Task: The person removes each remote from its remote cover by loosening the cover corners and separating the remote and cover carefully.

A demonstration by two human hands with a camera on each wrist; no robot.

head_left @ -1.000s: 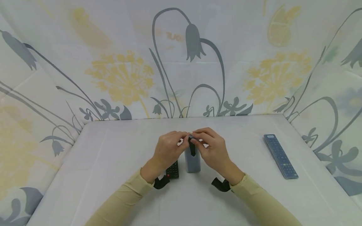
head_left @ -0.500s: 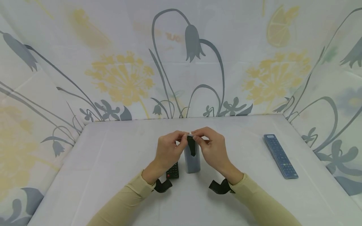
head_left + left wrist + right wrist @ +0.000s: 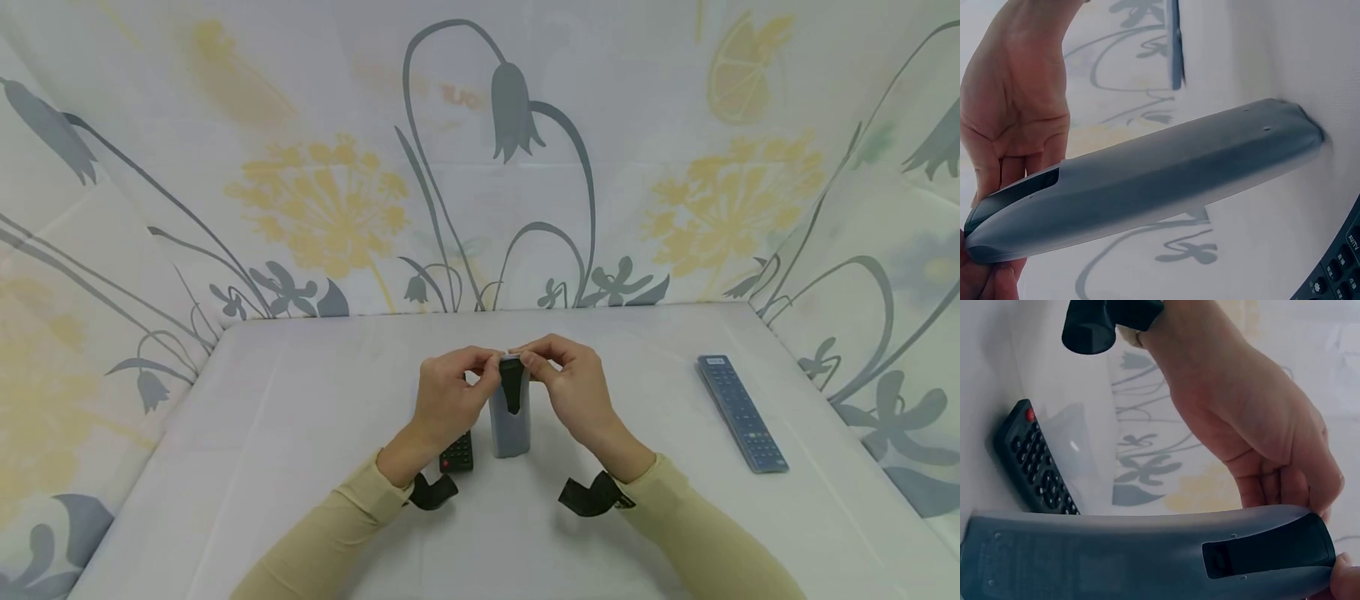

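Observation:
A remote control (image 3: 512,383) in a translucent bluish-grey sleeve (image 3: 511,433) stands nearly upright at the table's middle. Its black end shows through a tapering opening in the sleeve. My left hand (image 3: 450,392) pinches the upper left corner with thumb and fingers. On the opposite corner, the thumb and fingers of my right hand (image 3: 577,387) pinch the sleeve's edge. The right wrist view shows the sleeve (image 3: 1116,556) from its back, with my left hand (image 3: 1247,412) beyond it. In the left wrist view the sleeve's lower end (image 3: 1297,125) meets the table.
A black remote control (image 3: 457,454) with a red button lies beside my left wrist, partly hidden by it. Further right lies a bluish remote control (image 3: 742,414). Black wrist straps (image 3: 588,497) hang near both cuffs. A flower-patterned curtain (image 3: 480,167) rises behind the white table (image 3: 315,367).
My right hand has shifted slightly right, its thumb moving from over the black end to the right corner. More of the black end shows. The left hand has barely moved.

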